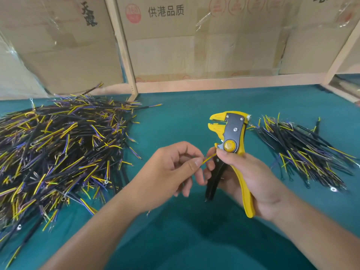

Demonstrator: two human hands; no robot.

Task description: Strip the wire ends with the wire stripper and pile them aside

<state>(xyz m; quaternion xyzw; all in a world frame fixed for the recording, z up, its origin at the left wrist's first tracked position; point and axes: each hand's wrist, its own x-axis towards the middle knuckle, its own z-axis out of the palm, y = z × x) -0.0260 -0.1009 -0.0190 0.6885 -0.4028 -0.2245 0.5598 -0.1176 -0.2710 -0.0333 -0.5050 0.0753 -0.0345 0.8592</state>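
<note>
My right hand [251, 180] grips the yellow handles of the wire stripper [231, 137], which stands upright with its jaws open and pointing left. My left hand [171, 170] pinches a yellow-green wire [209, 159] between thumb and forefinger. The wire's other end touches my right thumb just below the stripper's round yellow knob. The black sheath of that cable [213, 184] hangs down between the two hands. A big heap of black cables with yellow and purple cores [58, 149] lies at the left. A smaller pile of such cables [303, 151] lies at the right.
The work surface is a teal cloth [185, 117]. Cardboard boxes [165, 41] held in a pale wooden frame [124, 47] stand along the back edge. Clear plastic film [15, 75] hangs at the far left.
</note>
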